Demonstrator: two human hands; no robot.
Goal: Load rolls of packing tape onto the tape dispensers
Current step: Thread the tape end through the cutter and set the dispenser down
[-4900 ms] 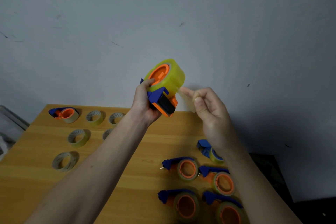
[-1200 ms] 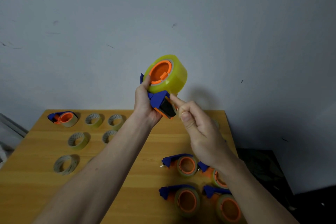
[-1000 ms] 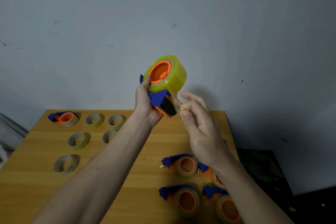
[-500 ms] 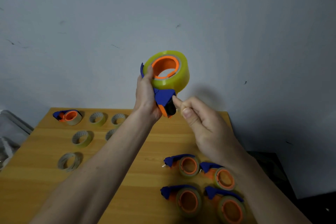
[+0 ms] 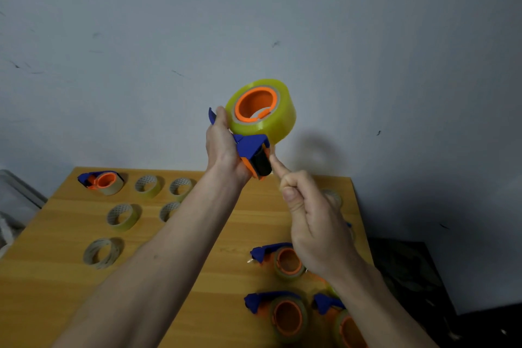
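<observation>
Grey wall (image 5: 141, 37) rises behind a wooden worktop (image 5: 70, 277) carrying spare tape rolls (image 5: 122, 217) at left and loaded dispensers (image 5: 285, 316) at lower right. Raised above the worktop, the left hand (image 5: 224, 147) grips the blue-and-orange dispenser (image 5: 254, 154), its yellow tape roll (image 5: 261, 110) already seated on the orange hub. The right hand (image 5: 313, 217) has its other fingers curled around nothing and presses an extended index finger (image 5: 275, 165) against the dispenser's front end. The tape end is too faint to locate. The step appears to be fixing that end at the cutter: the dispenser should be held rigid, pressure applied evenly, skin kept off the blade.
</observation>
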